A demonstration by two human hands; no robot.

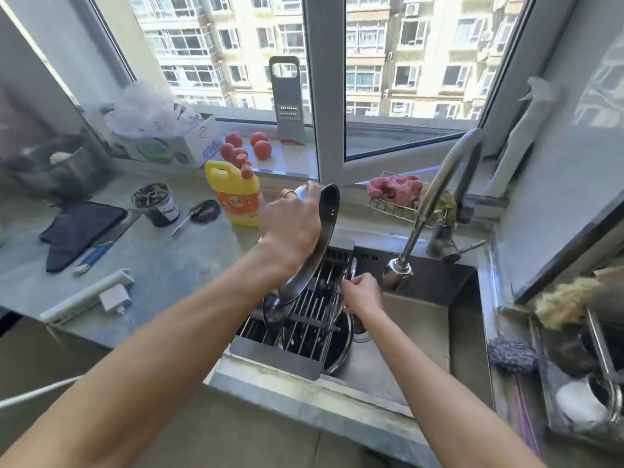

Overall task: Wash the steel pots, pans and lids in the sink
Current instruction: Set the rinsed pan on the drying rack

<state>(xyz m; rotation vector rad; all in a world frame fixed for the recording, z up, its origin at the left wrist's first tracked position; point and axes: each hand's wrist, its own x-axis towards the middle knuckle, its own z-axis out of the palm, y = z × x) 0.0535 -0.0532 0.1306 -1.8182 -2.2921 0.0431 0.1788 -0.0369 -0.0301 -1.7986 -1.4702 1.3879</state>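
Sink [422, 332] sits below a window, with a wire rack [304, 319] laid across its left part and a pot [337, 346] lying beneath the rack's right end. The left hand [292, 221] is raised over the rack, fingers curled round the rim of a steel lid [314, 244], which it holds on edge, tilted, its lower end down near the rack bars. The right hand [363, 295] reaches lower, at the rack's right side, fingers bent round the edge of a second lid [351, 268] standing upright there; how firm that hold is cannot be told. A faucet [435, 204] arches over the basin, its spray head just right of that hand. On the surface to the left stand a yellow bottle [234, 197], a cup [157, 204] and a dark cloth [81, 228]. Tomatoes [246, 146] and a grater [287, 99] rest on the sill, and a pink rag [395, 189] lies in a small basket behind the faucet.
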